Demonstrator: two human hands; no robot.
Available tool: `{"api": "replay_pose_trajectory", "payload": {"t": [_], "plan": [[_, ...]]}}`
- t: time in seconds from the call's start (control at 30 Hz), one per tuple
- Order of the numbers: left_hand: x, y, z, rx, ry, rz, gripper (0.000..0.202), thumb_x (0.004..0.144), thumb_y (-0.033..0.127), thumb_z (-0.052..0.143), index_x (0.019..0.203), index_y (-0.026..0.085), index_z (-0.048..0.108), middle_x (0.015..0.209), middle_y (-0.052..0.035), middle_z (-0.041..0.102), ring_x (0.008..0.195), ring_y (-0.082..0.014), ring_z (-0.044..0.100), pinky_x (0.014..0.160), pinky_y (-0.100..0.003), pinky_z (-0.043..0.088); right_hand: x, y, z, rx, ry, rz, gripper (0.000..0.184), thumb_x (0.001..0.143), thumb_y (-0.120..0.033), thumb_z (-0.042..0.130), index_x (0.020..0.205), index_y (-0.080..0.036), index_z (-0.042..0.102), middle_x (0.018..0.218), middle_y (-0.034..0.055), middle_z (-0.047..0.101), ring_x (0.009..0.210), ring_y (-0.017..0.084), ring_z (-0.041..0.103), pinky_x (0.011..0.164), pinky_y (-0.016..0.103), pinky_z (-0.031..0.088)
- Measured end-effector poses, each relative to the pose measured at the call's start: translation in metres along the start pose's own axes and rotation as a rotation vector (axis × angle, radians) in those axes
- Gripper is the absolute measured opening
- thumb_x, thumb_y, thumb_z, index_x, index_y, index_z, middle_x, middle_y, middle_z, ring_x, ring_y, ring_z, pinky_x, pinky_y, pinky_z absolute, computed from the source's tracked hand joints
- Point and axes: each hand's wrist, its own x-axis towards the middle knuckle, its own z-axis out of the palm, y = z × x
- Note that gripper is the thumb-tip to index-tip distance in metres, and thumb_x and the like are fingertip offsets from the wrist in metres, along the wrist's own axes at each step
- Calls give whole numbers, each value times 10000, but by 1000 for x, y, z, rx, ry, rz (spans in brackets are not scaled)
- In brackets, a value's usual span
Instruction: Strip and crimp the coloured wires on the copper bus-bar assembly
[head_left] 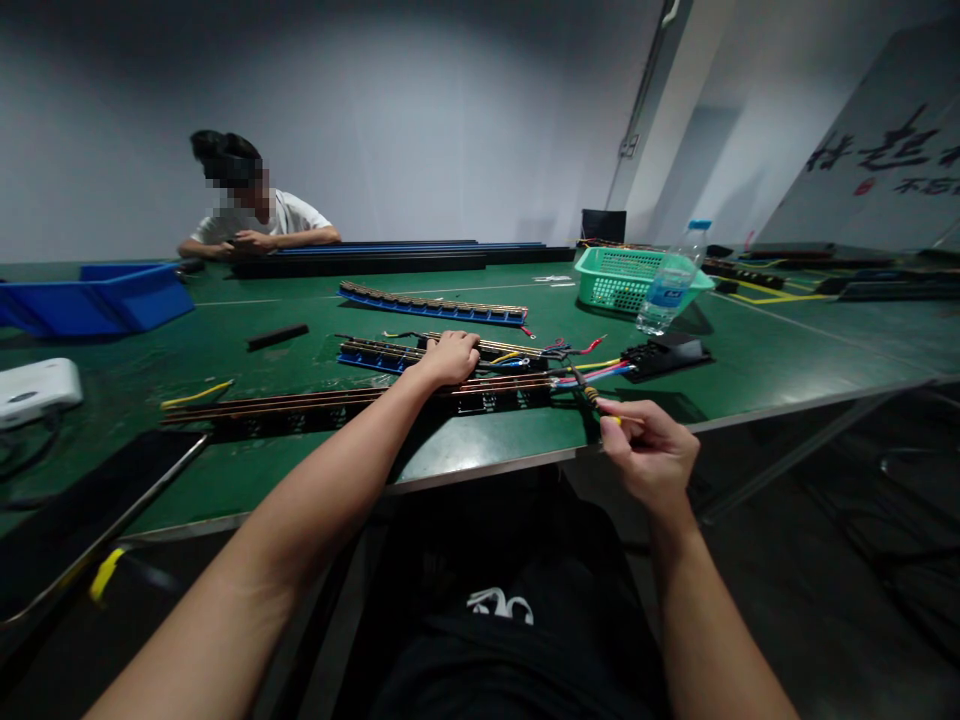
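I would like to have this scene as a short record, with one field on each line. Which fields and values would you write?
Surface: green table
Left hand: on a short metal strip among loose wires
Right hand: pinching a thin piece with a yellow part, mostly hidden by the fingers
Near the hands: long rail; coloured wires leading to a black block
Right side: green basket, bottle before it
Left side: blue bin, white box
Across: person in white top, leaning on forearms

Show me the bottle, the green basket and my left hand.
Bottle (664, 296), head view, on its label.
Green basket (609, 287), head view, on its side wall.
Left hand (451, 358), head view, on its back.
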Motion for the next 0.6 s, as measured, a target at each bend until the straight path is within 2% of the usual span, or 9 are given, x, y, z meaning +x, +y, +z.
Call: {"api": "replay_pose_trajectory", "payload": {"t": [0.1, 0.2, 0.33, 0.43, 0.6], "plan": [[1, -1, 1, -3, 4, -3, 453, 998, 268, 299, 1376, 196, 538, 1471, -139, 518, 1323, -318, 458, 1039, -572, 411, 5, -4, -3, -56, -135, -87, 222, 794, -104, 676, 982, -193, 752, 498, -105, 368, 414, 47, 320, 426, 193, 299], [2, -1, 1, -5, -1, -9, 445, 999, 271, 303, 1371, 220, 543, 1469, -123, 522, 1324, -313, 457, 1046, -561, 407, 12, -9, -5, -204, -252, -233, 157, 795, -118, 675, 917, -178, 755, 467, -102, 394, 384, 44, 362, 422, 184, 330], [2, -1, 2, -11, 4, -13, 457, 996, 270, 300, 1384, 212, 534, 1477, -128, 514, 1332, -318, 451, 1047, -572, 405, 19, -14, -4, -325, -341, -425, 144, 809, -119, 631, 862, -179, 751, 472, -66, 570, 360, 48, 476, 450, 164, 405], [3, -1, 3, -14, 7, -11, 469, 991, 276, 299, 1389, 191, 532, 1482, -142, 508, 1326, -323, 453, 1039, -582, 409, 18, -13, -4, -355, -399, -482, 155, 825, -110, 615, 882, -177, 743, 546, -28, 675, 392, 61, 548, 488, 168, 436], [3, -1, 3, -9, 4, -11, 478, 989, 276, 292, 1399, 210, 527, 1489, -131, 504, 1326, -322, 449, 1037, -581, 410, 12, -9, -5, -370, -596, -507, 147, 872, -137, 606, 919, -206, 727, 528, -41, 643, 410, 71, 546, 486, 192, 394]]}}
